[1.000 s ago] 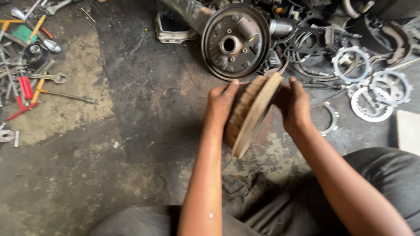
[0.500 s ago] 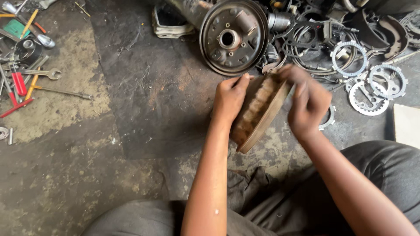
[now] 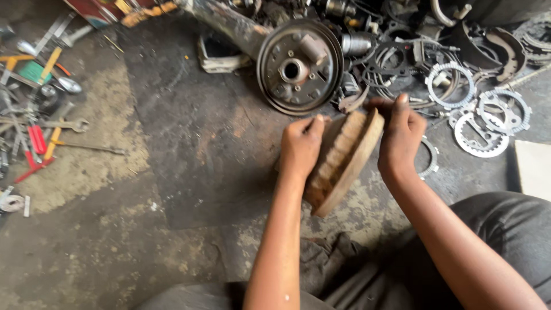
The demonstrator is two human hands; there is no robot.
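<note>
Tools well out to the left of the left hand: open-ended spanners [image 3: 68,124] and red-handled screwdrivers [image 3: 35,139] scattered on the stained concrete floor [image 3: 172,183]. Left hand [image 3: 299,146] clenched over the near edge of a rusty vented brake disc [image 3: 344,158], fingers curled on the rim, thumb side up. Disc held on edge between both hands, tilted, its lower rim close to the floor just ahead of the person's grey trouser leg [image 3: 505,229]; whether it touches the floor cannot be told. Right hand [image 3: 402,136] grasps the upper far edge, fingers wrapped over the top and hidden behind it. Beyond both hands, a round brake backing plate [image 3: 298,66] with a centre hole, still on its axle tube. Right of the right hand: flat toothed rings [image 3: 481,135] and curved brake shoes [image 3: 508,49] among loose parts. Step in hand, by judgement: disc lifted on edge and gripped at both rims for handling or inspection. Any further move calls for both grips kept firm, since the disc looks heavy and stands on a narrow edge.
</note>
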